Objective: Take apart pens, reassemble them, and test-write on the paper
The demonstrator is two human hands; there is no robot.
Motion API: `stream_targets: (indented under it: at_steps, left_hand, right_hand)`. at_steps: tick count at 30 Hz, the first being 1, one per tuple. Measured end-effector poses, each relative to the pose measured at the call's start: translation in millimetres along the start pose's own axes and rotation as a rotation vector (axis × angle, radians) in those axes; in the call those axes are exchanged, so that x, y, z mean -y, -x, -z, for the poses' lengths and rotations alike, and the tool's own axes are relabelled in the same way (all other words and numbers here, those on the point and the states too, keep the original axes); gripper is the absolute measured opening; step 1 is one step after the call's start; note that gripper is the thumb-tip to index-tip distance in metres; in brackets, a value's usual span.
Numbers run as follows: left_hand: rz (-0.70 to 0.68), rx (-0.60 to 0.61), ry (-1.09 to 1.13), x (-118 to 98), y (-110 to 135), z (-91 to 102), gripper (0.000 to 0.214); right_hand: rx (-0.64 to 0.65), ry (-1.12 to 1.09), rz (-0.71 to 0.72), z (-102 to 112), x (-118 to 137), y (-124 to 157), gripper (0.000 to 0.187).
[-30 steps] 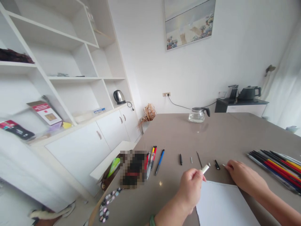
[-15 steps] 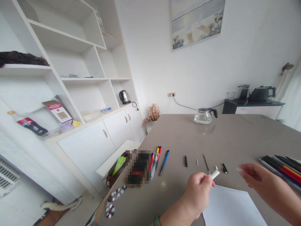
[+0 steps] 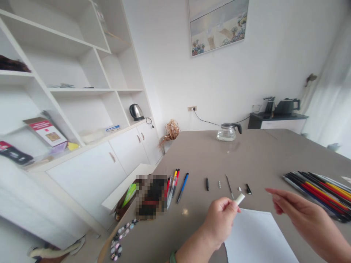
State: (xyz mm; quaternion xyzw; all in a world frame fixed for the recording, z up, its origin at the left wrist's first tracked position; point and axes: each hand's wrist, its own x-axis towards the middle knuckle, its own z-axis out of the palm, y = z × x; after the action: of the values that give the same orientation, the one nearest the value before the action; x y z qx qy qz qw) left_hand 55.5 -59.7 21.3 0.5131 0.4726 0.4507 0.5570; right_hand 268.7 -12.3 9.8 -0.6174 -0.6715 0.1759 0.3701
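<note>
Surface [image 3: 246,153]: smooth grey, faint sheen; sheet [image 3: 257,237]: matt white paper; carafe [image 3: 226,132]: clear glass, glossy; white tube [image 3: 240,198] in left hand [image 3: 219,221]: smooth, plastic-looking.

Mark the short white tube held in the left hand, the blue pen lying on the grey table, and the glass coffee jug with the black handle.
short white tube [image 3: 240,199], head view, its free end.
blue pen [image 3: 182,187], head view, middle of the barrel.
glass coffee jug [image 3: 225,134], head view, its clear belly.
</note>
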Motion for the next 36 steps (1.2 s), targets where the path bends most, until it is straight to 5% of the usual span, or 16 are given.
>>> stream_targets:
  at_steps: [7, 14, 22, 36]
  left_hand:
    - [-0.042, 0.045, -0.056, -14, 2, -4.7, 0.04]
    - [-0.053, 0.02, -0.11, -13, 1, -3.2, 0.039]
    - [-0.051, 0.049, -0.118, -12, 0, -3.1, 0.04]
    - [-0.079, 0.075, -0.126, -11, 1, -3.9, 0.036]
  right_hand:
    - [0.103, -0.545, -0.053, 11, 39, 14, 0.03]
    - [0.105, -0.533, 0.156, 16, 52, 22, 0.016]
    - [0.14, -0.688, 0.006, 9, 56, 26, 0.019]
    - [0.165, -0.526, 0.116, 10, 61, 30, 0.015]
